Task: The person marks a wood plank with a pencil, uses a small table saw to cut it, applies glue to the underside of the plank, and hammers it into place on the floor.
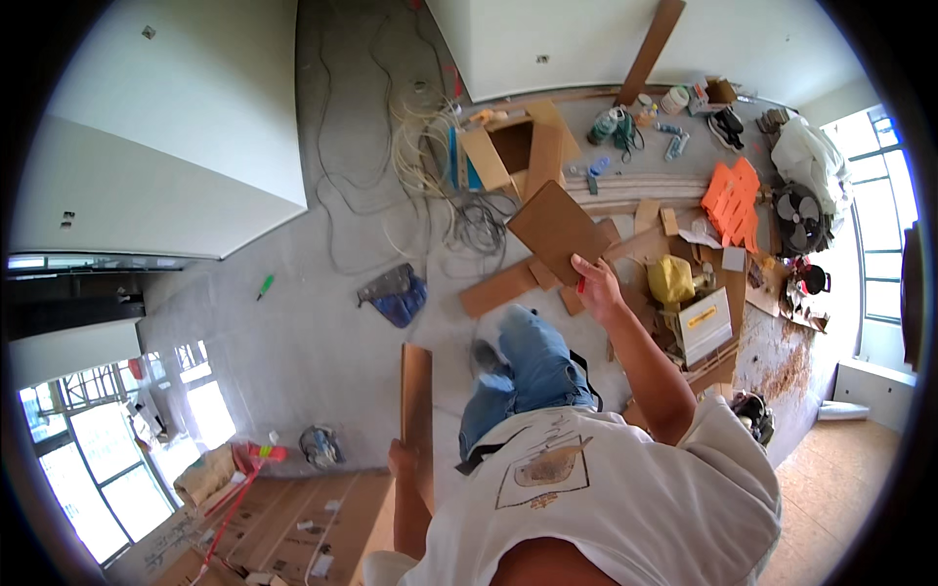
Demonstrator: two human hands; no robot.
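Observation:
My right hand [598, 285] grips a square brown board [555, 227] by its near corner, thumb on top; a small red item shows at my fingers, too small to name. My left hand [403, 461] holds a long narrow brown plank [417, 386] upright along its edge, left of my legs in blue jeans [528, 366]. Loose plank pieces [498, 288] lie on the floor just beyond my feet, under and beside the square board.
Coiled hoses [420, 146], an open cardboard box [479, 156], a blue bag [396, 293], green tool [265, 287], orange sheets [728, 203], fan [796, 212] and white toolbox [703, 327] lie around. Walls [186, 137] border left and far side. Large cardboard [283, 527] lies lower left.

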